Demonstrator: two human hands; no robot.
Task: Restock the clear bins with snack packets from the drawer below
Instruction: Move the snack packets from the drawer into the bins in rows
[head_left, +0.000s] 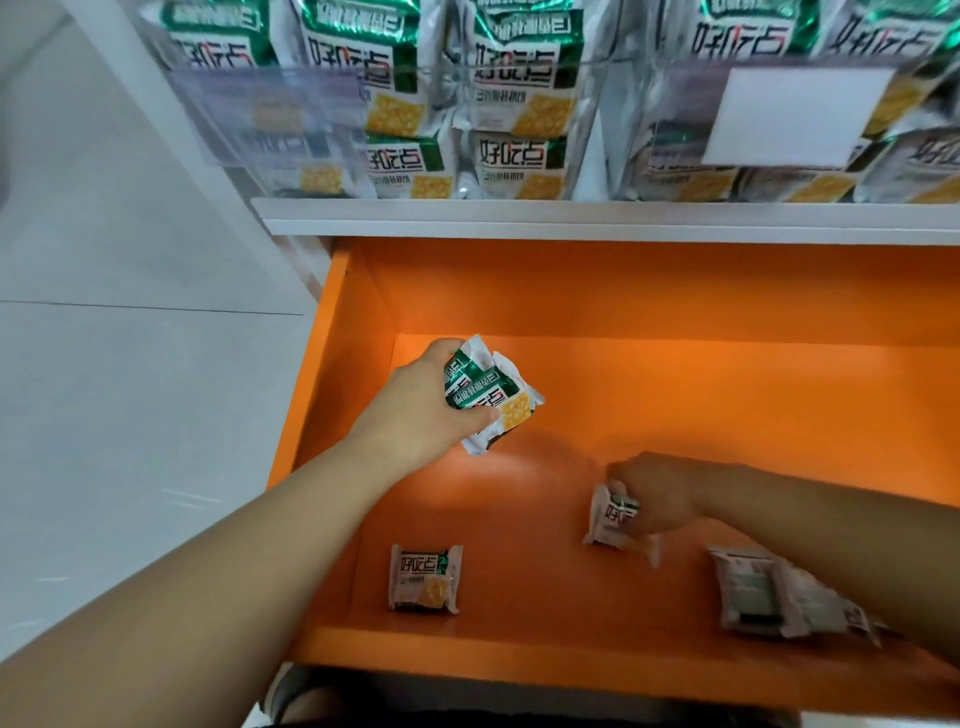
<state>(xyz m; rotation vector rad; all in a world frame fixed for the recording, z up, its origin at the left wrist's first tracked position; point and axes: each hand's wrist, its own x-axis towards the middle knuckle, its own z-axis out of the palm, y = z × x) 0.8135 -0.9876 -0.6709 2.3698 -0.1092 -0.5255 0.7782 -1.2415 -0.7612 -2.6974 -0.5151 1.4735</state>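
The orange drawer (675, 301) stands pulled out below the white shelf. My left hand (415, 405) holds a bunch of green-and-white snack packets (493, 397) above the drawer's back left. My right hand (657, 496) pinches one snack packet (610, 517) near the drawer floor, right of centre. A single packet (425, 578) lies face up at the front left. More packets (769, 592) lie face down at the front right, partly under my right forearm. Above, the clear bins (613, 104) hold many of the same packets.
The white shelf edge (571, 221) juts out over the drawer's back. A clear label holder (275, 114) and a white blank label (795, 114) hang on the bin fronts. White floor lies to the left of the drawer.
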